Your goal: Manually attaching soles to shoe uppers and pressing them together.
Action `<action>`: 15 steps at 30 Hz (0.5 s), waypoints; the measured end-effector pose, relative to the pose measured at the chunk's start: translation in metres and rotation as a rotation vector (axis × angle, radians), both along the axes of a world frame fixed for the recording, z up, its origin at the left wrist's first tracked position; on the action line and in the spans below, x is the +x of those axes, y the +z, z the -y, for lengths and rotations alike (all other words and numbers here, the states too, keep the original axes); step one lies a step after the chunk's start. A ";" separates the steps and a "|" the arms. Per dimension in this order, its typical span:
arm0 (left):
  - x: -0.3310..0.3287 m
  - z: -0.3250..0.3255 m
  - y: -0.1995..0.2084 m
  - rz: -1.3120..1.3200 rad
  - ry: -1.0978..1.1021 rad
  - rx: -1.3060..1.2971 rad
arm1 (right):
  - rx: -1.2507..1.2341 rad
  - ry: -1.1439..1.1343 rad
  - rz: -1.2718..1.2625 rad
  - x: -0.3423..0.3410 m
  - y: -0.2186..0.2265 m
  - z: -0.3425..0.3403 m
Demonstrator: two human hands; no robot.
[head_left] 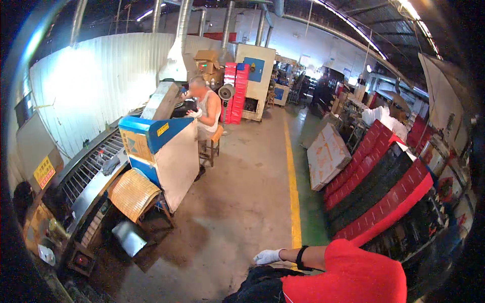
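Observation:
My right hand, in a white glove, hangs low at the lower middle, above dark trousers. Its fingers look loosely bent and apart, with nothing visible in them. A black band circles the bare forearm, which comes out of a red sleeve. The hand touches no work item that I can see; bare concrete floor lies beyond it. My left hand is outside the picture.
At left stands a roller conveyor with a blue-and-white machine housing. A gloved co-worker sits behind it. Long red and black stacks and a flat carton line the right, past a yellow floor line. A woven-covered chair stands nearer.

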State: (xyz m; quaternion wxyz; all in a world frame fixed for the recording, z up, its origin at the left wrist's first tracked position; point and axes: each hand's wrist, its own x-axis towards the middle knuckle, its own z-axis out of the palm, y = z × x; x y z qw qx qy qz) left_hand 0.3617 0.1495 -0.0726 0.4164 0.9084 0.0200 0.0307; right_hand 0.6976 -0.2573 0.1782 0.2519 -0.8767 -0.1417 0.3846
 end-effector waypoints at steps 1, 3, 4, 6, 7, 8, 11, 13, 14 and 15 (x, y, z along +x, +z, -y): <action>0.005 -0.002 0.000 -0.001 -0.002 0.014 | 0.034 -0.036 0.015 0.002 0.004 0.005; 0.015 -0.005 0.007 -0.007 -0.025 0.038 | 0.075 -0.099 0.025 -0.003 -0.005 0.028; 0.016 -0.010 0.011 -0.013 -0.041 0.052 | 0.027 -0.151 -0.017 -0.002 -0.012 0.044; 0.030 -0.017 0.024 -0.018 -0.079 0.072 | 0.073 -0.314 -0.042 -0.012 -0.042 0.090; 0.032 -0.020 0.029 -0.025 -0.089 0.081 | -0.001 -0.399 -0.091 -0.023 -0.053 0.111; 0.035 -0.022 0.033 -0.029 -0.100 0.090 | -0.074 -0.483 -0.140 -0.035 -0.062 0.133; 0.048 -0.025 0.042 -0.036 -0.114 0.097 | -0.382 -0.055 -0.138 -0.075 -0.085 0.207; 0.051 -0.031 0.041 -0.039 -0.107 0.105 | -0.307 -0.532 -0.447 -0.104 -0.095 0.230; 0.051 -0.030 0.040 -0.041 -0.087 0.116 | -0.317 -0.741 -0.442 -0.115 -0.084 0.227; 0.052 -0.030 0.039 -0.041 -0.080 0.122 | -0.326 -0.963 -0.435 -0.124 -0.071 0.226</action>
